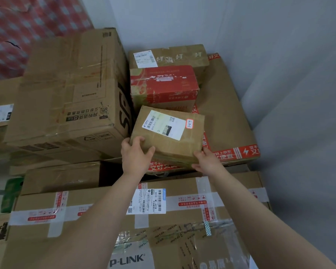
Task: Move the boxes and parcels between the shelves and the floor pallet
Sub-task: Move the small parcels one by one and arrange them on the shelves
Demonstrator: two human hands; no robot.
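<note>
Small brown parcel (pixel 167 136), with a white shipping label and a pink sticker on top, sits at the near left corner of a flat carton sealed with red printed tape (pixel 227 121), just in front of a red box (pixel 163 84).

Head view: the left hand (pixel 136 154) grips the parcel's near left corner, fingers curled over the top. The right hand (pixel 208 162) holds the near right corner from the side and below. One hand at each near corner probably keeps the parcel level and stops it twisting. Whether its base touches the flat carton or is just clear of it, I cannot tell.

A tall carton with black lettering (pixel 70 94) stands close on the left, so the parcel lies in a tight pocket. Both forearms reach over a long carton crossed with white tape (pixel 105 220). A pale grey wall (pixel 279 55) closes the right and back. Red patterned wrapping (pixel 27 26) shows at far left. No pallet or shelf frame is visible beneath the stack.
</note>
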